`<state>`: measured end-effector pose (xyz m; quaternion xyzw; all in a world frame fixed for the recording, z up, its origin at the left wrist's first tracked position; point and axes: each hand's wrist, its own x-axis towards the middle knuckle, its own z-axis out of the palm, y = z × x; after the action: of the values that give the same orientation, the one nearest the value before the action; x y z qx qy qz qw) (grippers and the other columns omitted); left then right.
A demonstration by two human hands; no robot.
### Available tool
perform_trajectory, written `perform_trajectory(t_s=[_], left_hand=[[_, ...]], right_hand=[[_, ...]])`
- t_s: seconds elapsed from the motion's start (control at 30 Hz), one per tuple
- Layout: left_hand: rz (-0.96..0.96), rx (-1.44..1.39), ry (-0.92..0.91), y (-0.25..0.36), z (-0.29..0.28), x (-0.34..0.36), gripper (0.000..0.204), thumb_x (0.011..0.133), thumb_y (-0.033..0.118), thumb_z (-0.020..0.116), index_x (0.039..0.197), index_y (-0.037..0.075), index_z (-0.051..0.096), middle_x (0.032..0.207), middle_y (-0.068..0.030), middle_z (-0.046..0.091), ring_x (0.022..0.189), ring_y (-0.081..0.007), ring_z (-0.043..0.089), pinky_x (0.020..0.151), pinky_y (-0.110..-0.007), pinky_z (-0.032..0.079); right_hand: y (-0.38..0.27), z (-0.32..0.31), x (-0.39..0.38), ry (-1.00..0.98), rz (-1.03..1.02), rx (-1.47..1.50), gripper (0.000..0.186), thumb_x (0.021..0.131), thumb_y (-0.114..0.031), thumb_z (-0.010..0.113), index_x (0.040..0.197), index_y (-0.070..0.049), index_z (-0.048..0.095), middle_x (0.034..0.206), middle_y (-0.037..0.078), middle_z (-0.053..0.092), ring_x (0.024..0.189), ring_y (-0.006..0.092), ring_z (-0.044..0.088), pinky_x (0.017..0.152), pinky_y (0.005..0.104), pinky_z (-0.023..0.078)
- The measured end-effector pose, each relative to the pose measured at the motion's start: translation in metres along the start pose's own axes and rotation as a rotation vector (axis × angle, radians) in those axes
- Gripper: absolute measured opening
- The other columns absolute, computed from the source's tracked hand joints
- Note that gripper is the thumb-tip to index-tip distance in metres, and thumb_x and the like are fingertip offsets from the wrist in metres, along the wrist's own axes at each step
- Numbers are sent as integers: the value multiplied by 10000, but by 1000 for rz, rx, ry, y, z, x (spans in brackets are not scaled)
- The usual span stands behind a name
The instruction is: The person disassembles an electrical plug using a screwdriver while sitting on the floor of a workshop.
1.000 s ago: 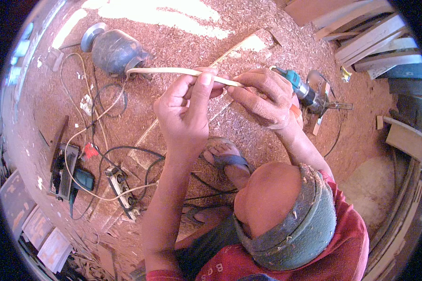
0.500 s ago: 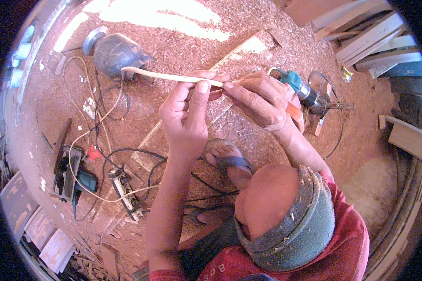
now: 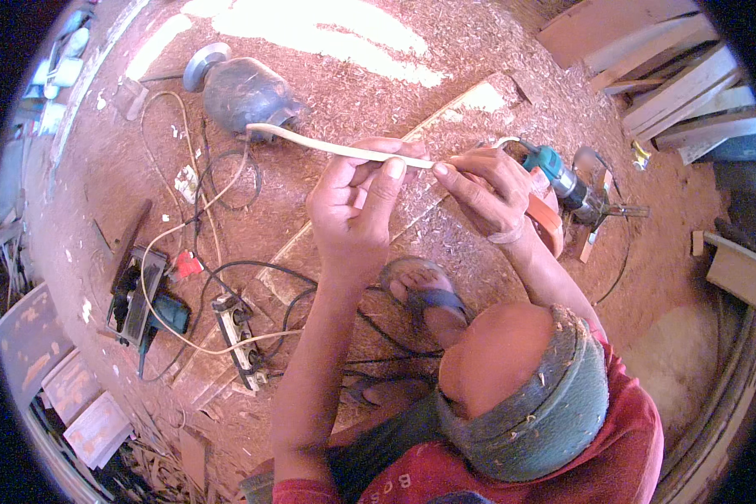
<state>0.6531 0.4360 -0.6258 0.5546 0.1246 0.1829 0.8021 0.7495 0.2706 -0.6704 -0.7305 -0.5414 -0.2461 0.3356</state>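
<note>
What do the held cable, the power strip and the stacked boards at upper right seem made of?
Cable: probably plastic-sheathed, smooth and pale, bending in a soft curve.
Power strip: likely pale hard plastic, judging by its straight, rigid housing.
Boards: wood, apparently unvarnished, given their pale, dull faces.

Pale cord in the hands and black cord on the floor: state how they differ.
The pale cord is cream-coloured; the black cord is dark. The left hand and right hand hold part of the pale cord up, while the black cord lies on the floor, untouched by either hand. Both run in curves.
</note>
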Motion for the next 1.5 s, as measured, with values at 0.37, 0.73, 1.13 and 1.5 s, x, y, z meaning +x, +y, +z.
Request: perform_trajectory(t_s=[0.37, 0.73, 1.13, 1.5], left_hand=[[-81, -82, 194, 25, -23, 6, 196, 986, 78, 502, 1116, -57, 558, 1025, -210, 674, 911, -289, 700, 795, -368, 600], [-62, -58, 184, 40, -35, 11, 253, 1009, 123, 476, 1170, -65, 532, 1033, -225, 668, 925, -322, 698, 815, -384, 593], [33, -126, 130, 37, -32, 10, 243, 1014, 103, 443, 1207, -39, 485, 1083, -257, 644, 990, -351, 673, 871, -423, 563], [58, -228, 206, 39, -39, 13, 212, 998, 81, 475, 1181, -27, 483, 1088, -237, 629, 1007, -380, 658, 882, -481, 559]], right_hand=[[-4, 10, -2, 98, 12, -92, 325, 653, -105, 761, 969, -182, 760, 796, 18, 607, 690, 196, 601, 515, 297, 449], [-4, 13, -1, 145, 32, -95, 304, 639, -155, 795, 935, -212, 762, 777, -3, 596, 657, 179, 573, 486, 287, 405], [-3, 11, 2, 160, 58, -94, 307, 627, -147, 811, 924, -208, 762, 744, -6, 579, 621, 169, 555, 470, 290, 402], [8, 11, -10, 12, 214, 3, 345, 722, -9, 788, 1054, -78, 724, 876, 93, 631, 766, 240, 624, 617, 325, 511]])
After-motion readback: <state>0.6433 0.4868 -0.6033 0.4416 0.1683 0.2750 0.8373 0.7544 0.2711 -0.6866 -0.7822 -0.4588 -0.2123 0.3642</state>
